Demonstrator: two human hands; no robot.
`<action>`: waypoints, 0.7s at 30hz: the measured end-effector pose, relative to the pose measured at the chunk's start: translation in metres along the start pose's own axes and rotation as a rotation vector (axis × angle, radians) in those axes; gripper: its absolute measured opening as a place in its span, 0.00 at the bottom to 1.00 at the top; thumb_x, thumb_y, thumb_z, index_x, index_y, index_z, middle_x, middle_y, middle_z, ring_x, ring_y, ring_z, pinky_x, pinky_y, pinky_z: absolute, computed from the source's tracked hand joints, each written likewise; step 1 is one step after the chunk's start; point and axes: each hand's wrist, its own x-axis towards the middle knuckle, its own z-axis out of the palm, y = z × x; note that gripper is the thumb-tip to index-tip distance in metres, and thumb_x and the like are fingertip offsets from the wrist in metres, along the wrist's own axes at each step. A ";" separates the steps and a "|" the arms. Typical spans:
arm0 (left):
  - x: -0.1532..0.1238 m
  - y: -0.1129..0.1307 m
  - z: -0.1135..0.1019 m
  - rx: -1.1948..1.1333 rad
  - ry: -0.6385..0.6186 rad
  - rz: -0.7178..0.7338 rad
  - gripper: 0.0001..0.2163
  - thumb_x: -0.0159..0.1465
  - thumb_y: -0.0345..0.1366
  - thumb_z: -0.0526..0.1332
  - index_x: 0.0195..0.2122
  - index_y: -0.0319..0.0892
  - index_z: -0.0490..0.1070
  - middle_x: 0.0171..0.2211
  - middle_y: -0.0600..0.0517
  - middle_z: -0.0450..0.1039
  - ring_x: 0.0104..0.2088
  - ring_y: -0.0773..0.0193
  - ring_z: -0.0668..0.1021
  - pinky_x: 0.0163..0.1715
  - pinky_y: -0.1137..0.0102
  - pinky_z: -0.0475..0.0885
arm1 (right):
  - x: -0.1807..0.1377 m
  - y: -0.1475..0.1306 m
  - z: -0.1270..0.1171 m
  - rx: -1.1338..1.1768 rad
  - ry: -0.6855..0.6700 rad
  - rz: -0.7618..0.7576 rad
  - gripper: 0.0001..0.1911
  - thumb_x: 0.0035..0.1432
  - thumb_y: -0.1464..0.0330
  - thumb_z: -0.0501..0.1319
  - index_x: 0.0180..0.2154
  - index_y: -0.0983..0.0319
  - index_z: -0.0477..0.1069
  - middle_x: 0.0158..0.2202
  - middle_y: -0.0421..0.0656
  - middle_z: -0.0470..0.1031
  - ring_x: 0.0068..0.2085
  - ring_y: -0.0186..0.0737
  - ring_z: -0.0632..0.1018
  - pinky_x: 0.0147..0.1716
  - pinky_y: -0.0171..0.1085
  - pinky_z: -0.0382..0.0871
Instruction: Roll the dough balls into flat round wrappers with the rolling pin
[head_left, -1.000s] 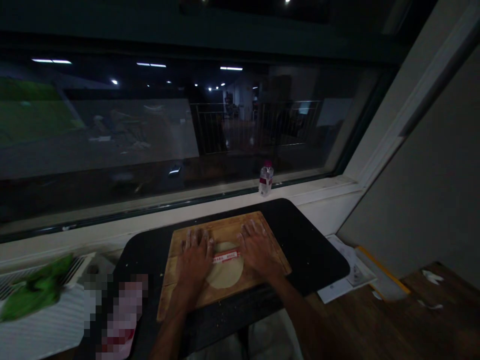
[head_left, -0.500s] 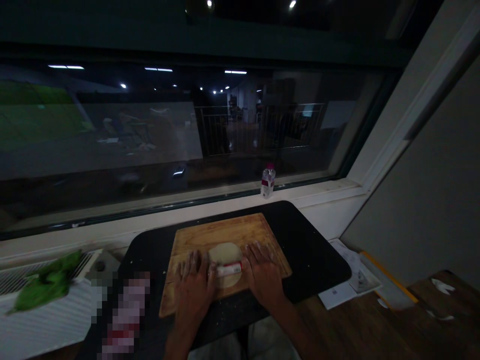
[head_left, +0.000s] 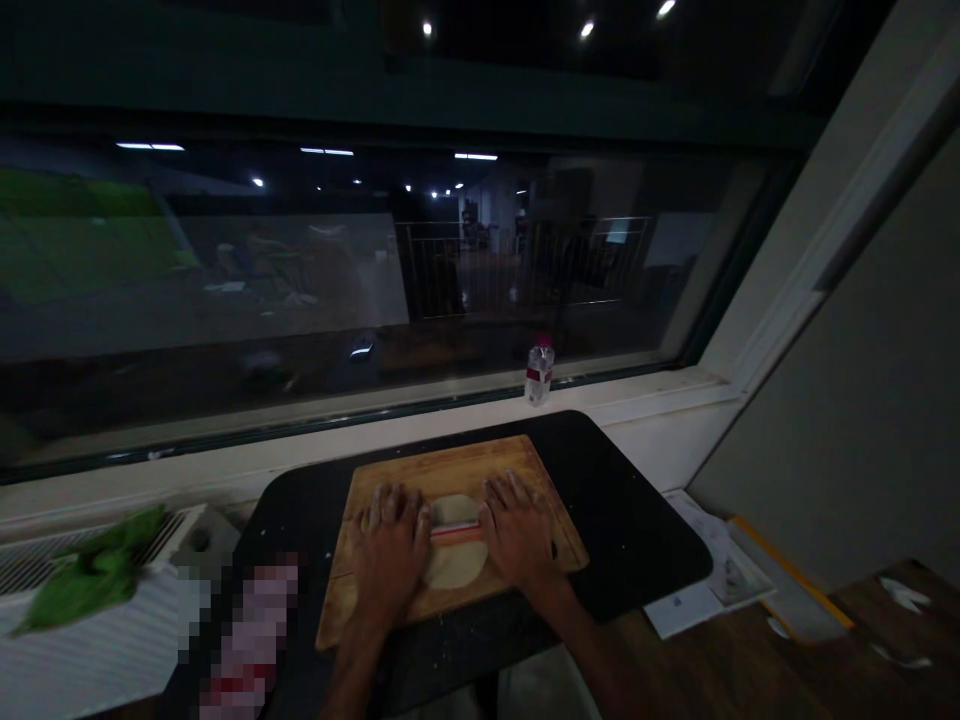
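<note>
Currently lower centre of frame: left hand [head_left: 391,553] and right hand [head_left: 516,532] flat, fingers spread, palms pressing the 2 ends of 1 red-labelled roller [head_left: 454,530] so it bears evenly on 1 dough disc [head_left: 454,566]. Dough centred on 1 wooden board [head_left: 450,470], board on black table [head_left: 637,540]. 1 water bottle [head_left: 538,371] parked clear on sill, centre.

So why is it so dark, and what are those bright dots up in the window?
Head view: the room is dim, so the hands, dough and wooden board look murky; the dots are ceiling lights mirrored in the window glass; straight edges bend toward the corners from the wide lens; a patch at lower left is pixelated.
</note>
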 end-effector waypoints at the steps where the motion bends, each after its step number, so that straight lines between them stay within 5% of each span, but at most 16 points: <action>1: 0.011 0.001 -0.002 0.006 -0.029 -0.018 0.24 0.79 0.45 0.48 0.68 0.47 0.76 0.73 0.41 0.70 0.76 0.39 0.65 0.72 0.38 0.61 | 0.011 0.000 0.000 -0.006 -0.026 0.007 0.25 0.81 0.60 0.50 0.68 0.58 0.75 0.71 0.49 0.74 0.76 0.55 0.66 0.72 0.55 0.60; 8: 0.050 0.003 -0.009 0.039 -0.209 0.001 0.25 0.80 0.43 0.47 0.73 0.43 0.69 0.74 0.37 0.67 0.76 0.37 0.64 0.68 0.39 0.64 | 0.052 0.004 0.004 -0.019 -0.118 0.033 0.27 0.82 0.58 0.49 0.70 0.60 0.73 0.73 0.50 0.71 0.77 0.55 0.64 0.76 0.56 0.52; 16: 0.006 0.005 -0.016 0.003 -0.117 0.009 0.26 0.80 0.44 0.46 0.72 0.42 0.70 0.72 0.36 0.70 0.74 0.41 0.68 0.69 0.43 0.66 | 0.012 -0.003 -0.005 -0.038 -0.063 0.015 0.25 0.82 0.60 0.50 0.68 0.61 0.74 0.69 0.51 0.76 0.72 0.54 0.71 0.72 0.53 0.59; 21: -0.016 0.000 -0.012 -0.026 -0.078 0.022 0.26 0.79 0.46 0.47 0.72 0.44 0.71 0.73 0.38 0.70 0.75 0.43 0.67 0.69 0.45 0.66 | -0.011 -0.007 -0.010 -0.016 -0.048 0.004 0.25 0.82 0.60 0.48 0.66 0.60 0.76 0.71 0.50 0.74 0.72 0.54 0.70 0.74 0.56 0.55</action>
